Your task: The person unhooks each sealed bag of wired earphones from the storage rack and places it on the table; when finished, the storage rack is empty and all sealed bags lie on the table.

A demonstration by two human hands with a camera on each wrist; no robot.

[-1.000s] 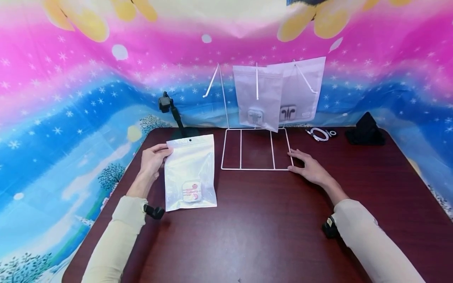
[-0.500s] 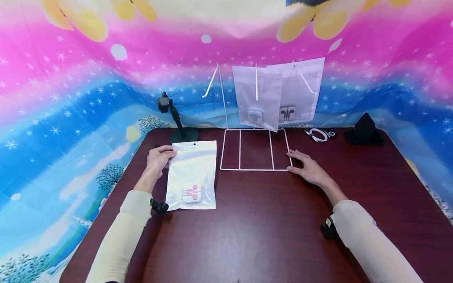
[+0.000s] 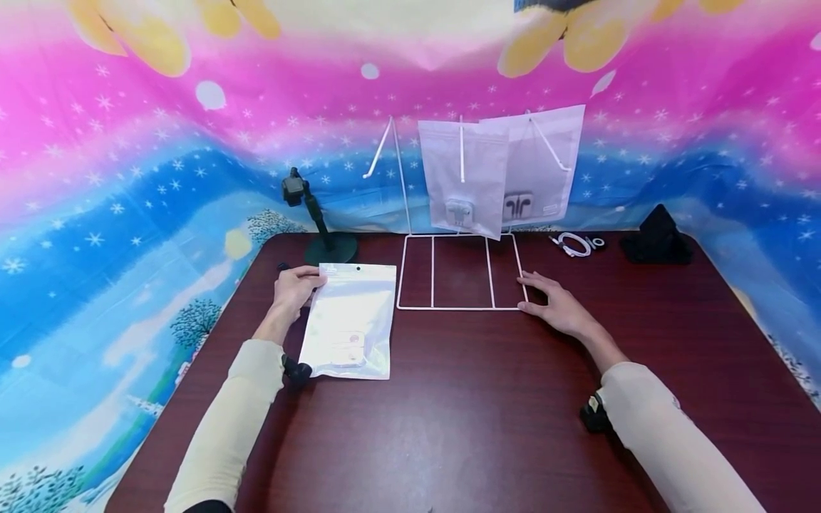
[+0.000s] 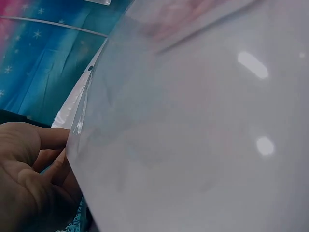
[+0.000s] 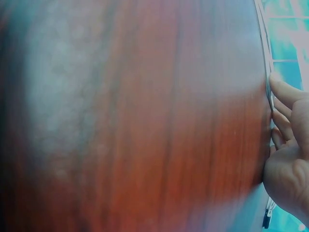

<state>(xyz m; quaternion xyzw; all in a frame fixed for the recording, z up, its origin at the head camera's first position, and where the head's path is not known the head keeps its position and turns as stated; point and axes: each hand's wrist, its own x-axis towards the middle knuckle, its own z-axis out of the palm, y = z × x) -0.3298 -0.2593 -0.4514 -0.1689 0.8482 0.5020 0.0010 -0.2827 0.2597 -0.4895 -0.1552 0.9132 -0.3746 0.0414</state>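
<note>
My left hand [image 3: 295,291] pinches the upper left edge of a glossy white zip pouch [image 3: 353,306] between thumb and fingers. The pouch has a hang hole at its top, and boxed pinkish earphones [image 3: 349,349] show faintly through its lower part under glare. In the left wrist view the pouch's surface fills most of the picture. My right hand [image 3: 558,306] rests at the right side of a white wire display rack [image 3: 462,308], fingers extended and thumb by the base's front corner. Two pouches with earphones hang on the rack: a middle pouch [image 3: 442,164] and a right pouch [image 3: 551,160].
The rack's left hook [image 3: 378,149] is bare. Behind my left hand stands a small black camera stand [image 3: 323,228]. A coiled white cable [image 3: 575,244] and a black stand [image 3: 657,239] lie at the back right of the dark wooden table [image 3: 410,427].
My left hand has moved slightly right and toward me with the pouch, whose top has lowered and now tilts right; glare now washes over the earphones. My right hand stays at the rack.
</note>
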